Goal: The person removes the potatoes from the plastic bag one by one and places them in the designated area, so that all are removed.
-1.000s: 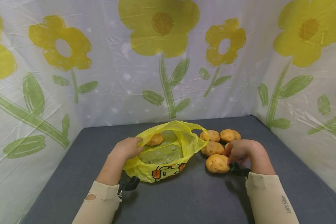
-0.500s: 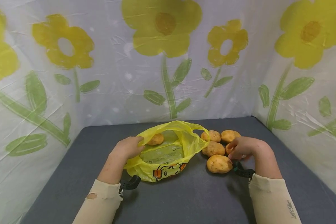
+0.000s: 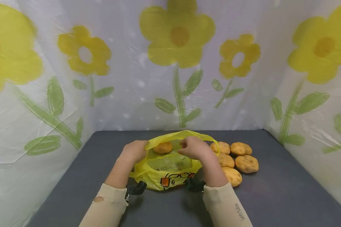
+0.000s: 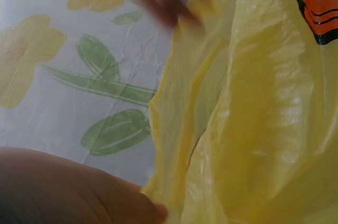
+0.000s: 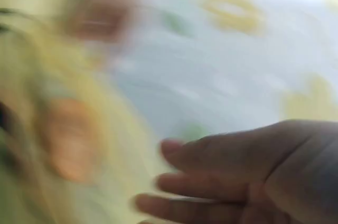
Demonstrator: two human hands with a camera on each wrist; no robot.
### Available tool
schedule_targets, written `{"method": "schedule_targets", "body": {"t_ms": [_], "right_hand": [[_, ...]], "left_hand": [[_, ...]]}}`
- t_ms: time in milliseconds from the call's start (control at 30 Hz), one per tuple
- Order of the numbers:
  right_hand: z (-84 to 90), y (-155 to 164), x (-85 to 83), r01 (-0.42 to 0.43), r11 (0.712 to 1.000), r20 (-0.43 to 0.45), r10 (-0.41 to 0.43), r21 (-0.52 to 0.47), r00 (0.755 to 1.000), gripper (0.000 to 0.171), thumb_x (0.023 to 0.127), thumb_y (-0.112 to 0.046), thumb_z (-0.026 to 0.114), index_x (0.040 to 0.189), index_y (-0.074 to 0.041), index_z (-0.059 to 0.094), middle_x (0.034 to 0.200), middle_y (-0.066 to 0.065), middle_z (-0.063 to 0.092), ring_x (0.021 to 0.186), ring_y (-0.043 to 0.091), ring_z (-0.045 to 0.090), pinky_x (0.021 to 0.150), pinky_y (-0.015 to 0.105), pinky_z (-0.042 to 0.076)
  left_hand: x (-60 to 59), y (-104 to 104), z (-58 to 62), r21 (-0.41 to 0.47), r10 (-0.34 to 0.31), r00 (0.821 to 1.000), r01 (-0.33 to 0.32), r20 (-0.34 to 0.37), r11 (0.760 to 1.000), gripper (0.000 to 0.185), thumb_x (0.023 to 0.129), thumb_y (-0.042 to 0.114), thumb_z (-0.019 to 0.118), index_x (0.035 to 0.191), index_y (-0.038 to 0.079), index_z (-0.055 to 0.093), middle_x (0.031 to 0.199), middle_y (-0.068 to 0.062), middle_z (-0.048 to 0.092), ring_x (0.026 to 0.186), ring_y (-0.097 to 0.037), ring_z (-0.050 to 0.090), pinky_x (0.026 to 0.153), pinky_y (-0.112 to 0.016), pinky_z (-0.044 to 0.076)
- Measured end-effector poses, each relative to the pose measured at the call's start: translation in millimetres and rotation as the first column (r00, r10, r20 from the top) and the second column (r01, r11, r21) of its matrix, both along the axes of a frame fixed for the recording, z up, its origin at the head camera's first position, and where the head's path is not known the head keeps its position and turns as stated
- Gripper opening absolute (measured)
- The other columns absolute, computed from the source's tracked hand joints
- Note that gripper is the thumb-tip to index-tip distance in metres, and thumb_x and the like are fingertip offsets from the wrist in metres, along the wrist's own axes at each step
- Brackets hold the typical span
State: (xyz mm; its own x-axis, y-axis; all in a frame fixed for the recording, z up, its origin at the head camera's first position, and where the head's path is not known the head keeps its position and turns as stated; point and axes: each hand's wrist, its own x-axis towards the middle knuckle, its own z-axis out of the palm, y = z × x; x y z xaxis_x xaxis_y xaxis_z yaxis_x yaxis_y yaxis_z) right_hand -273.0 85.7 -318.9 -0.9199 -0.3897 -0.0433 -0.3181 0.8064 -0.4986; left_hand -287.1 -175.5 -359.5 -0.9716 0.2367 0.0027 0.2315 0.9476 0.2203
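Note:
A yellow plastic bag with an orange and black print lies on the table, its mouth facing up and towards me. One potato shows inside it near the far left. My left hand pinches the left rim of the bag. My right hand hangs over the mouth of the bag with nothing in its fingers. In the right wrist view its fingers are extended and apart from the blurred potato. The left wrist view has the bag's side close up.
Several loose potatoes lie together right of the bag; my right forearm partly covers some. A dark grey table carries everything. White cloth walls with printed yellow flowers stand behind and at both sides.
My right hand has left the loose potatoes and moved left over the bag, holding nothing. My left hand keeps its hold on the rim. The head view has shifted slightly.

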Motion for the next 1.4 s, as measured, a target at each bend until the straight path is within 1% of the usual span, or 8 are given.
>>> {"method": "schedule_targets", "body": {"t_ms": [167, 333, 600, 833, 1033, 1200, 1300, 1400], "right_hand": [[-59.6, -50, -19.3, -0.114, 0.989, -0.135, 0.126, 0.09, 0.983, 0.063, 0.095, -0.018, 0.073, 0.149, 0.004, 0.049, 0.148, 0.021, 0.052, 0.136, 0.037, 0.05, 0.109, 0.049, 0.044], [-90.2, -59, -24.6, -0.1, 0.986, -0.211, 0.128, 0.137, 0.969, 0.079, 0.093, -0.016, 0.074, 0.159, 0.001, 0.033, 0.156, 0.022, 0.037, 0.139, 0.039, 0.043, 0.109, 0.049, 0.043], [-82.1, -55, -29.2, -0.067, 0.998, -0.245, 0.063, -0.006, 0.967, 0.054, 0.085, -0.02, 0.086, 0.128, -0.004, 0.057, 0.132, 0.017, 0.05, 0.119, 0.035, 0.054, 0.096, 0.048, 0.05], [-78.6, -60, -31.2, -0.049, 0.999, -0.212, 0.046, -0.01, 0.976, 0.073, 0.091, -0.028, 0.082, 0.151, -0.008, 0.047, 0.14, 0.023, 0.049, 0.12, 0.038, 0.057, 0.096, 0.051, 0.052], [-81.6, -62, -32.5, -0.044, 0.998, -0.268, 0.029, -0.051, 0.963, 0.056, 0.094, -0.026, 0.077, 0.141, -0.011, 0.05, 0.111, 0.018, 0.067, 0.092, 0.033, 0.067, 0.074, 0.047, 0.055], [-69.9, -48, -33.7, -0.09, 0.975, -0.032, 0.085, -0.206, 0.996, 0.06, 0.093, -0.012, 0.075, 0.146, -0.003, 0.048, 0.125, 0.02, 0.065, 0.112, 0.036, 0.064, 0.087, 0.048, 0.054], [-62.8, -36, -34.1, -0.107, 0.974, 0.136, 0.136, -0.199, 0.981, 0.052, 0.097, -0.007, 0.067, 0.146, -0.001, 0.052, 0.133, 0.019, 0.062, 0.122, 0.035, 0.06, 0.094, 0.048, 0.053], [-58.8, -28, -34.6, -0.144, 0.981, 0.205, 0.169, -0.131, 0.964, 0.045, 0.099, -0.003, 0.057, 0.145, -0.001, 0.055, 0.13, 0.016, 0.062, 0.111, 0.032, 0.061, 0.087, 0.044, 0.052]], "left_hand": [[0.8, 2, -3.8, 0.037, 0.016, 0.995, -0.012, -0.096, 0.999, 0.038, 0.104, 0.008, 0.056, 0.141, 0.004, 0.062, 0.129, -0.017, 0.067, 0.101, -0.032, 0.067, 0.059, -0.037, 0.048], [3.1, 2, -3.7, 0.069, 0.034, 0.993, -0.026, -0.11, 0.997, 0.037, 0.103, 0.009, 0.057, 0.14, 0.006, 0.063, 0.125, -0.015, 0.069, 0.092, -0.028, 0.066, 0.056, -0.035, 0.046], [1.2, -2, 1.9, 0.068, 0.025, 0.993, -0.018, -0.114, 0.998, 0.038, 0.104, 0.011, 0.055, 0.141, 0.009, 0.063, 0.127, -0.013, 0.069, 0.101, -0.029, 0.067, 0.065, -0.039, 0.051], [1.1, -5, 8.9, 0.071, 0.036, 0.993, -0.028, -0.116, 0.997, 0.036, 0.105, 0.012, 0.055, 0.139, 0.011, 0.065, 0.123, -0.012, 0.07, 0.093, -0.026, 0.066, 0.066, -0.04, 0.051], [1.6, -7, 9.5, 0.077, 0.03, 0.993, -0.021, -0.111, 0.997, 0.036, 0.105, 0.012, 0.055, 0.14, 0.009, 0.064, 0.125, -0.013, 0.07, 0.089, -0.024, 0.064, 0.065, -0.039, 0.05], [1.8, -7, 11.0, 0.08, 0.028, 0.996, -0.021, -0.087, 0.997, 0.039, 0.106, 0.014, 0.055, 0.144, 0.01, 0.06, 0.132, -0.013, 0.067, 0.092, -0.024, 0.064, 0.06, -0.036, 0.046], [2.6, -8, 11.7, 0.08, 0.027, 0.997, -0.021, -0.074, 0.997, 0.039, 0.107, 0.014, 0.055, 0.145, 0.01, 0.059, 0.136, -0.012, 0.065, 0.094, -0.024, 0.063, 0.058, -0.034, 0.045], [3.2, -9, 11.0, 0.078, 0.028, 0.997, -0.023, -0.066, 0.997, 0.039, 0.107, 0.015, 0.055, 0.146, 0.01, 0.059, 0.136, -0.012, 0.065, 0.09, -0.023, 0.062, 0.056, -0.033, 0.044]]}}
